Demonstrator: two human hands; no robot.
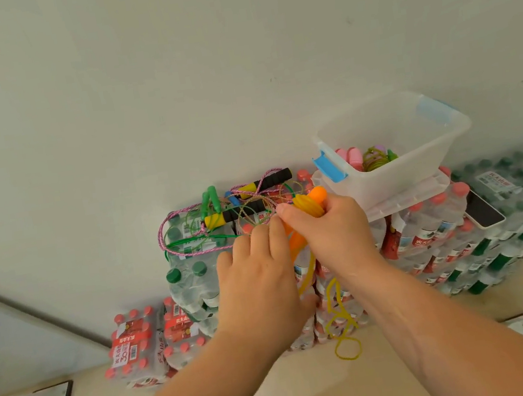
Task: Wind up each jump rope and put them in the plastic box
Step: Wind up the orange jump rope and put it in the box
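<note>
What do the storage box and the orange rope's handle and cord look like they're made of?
Box: translucent, glossy plastic; its contents show through the wall. Handle: smooth matte orange, probably plastic. Cord: thin, glossy yellow, likely PVC or rubber, since it droops in soft loops.

The orange handle (pixel 317 195) carries a yellow cord (pixel 310 208) in coils. The plastic box (pixel 418 156) is clear with sky-blue latches (pixel 329 166), and pink handles (pixel 351 156) show inside it. Among the loose ropes are a braided rope (pixel 160 236) in pink and purple, green handles (pixel 209 199) and yellow-and-black handles (pixel 232 215). The bottle packs have red caps (pixel 130 315) or dark green caps (pixel 173 275) (labels red and white).
</note>
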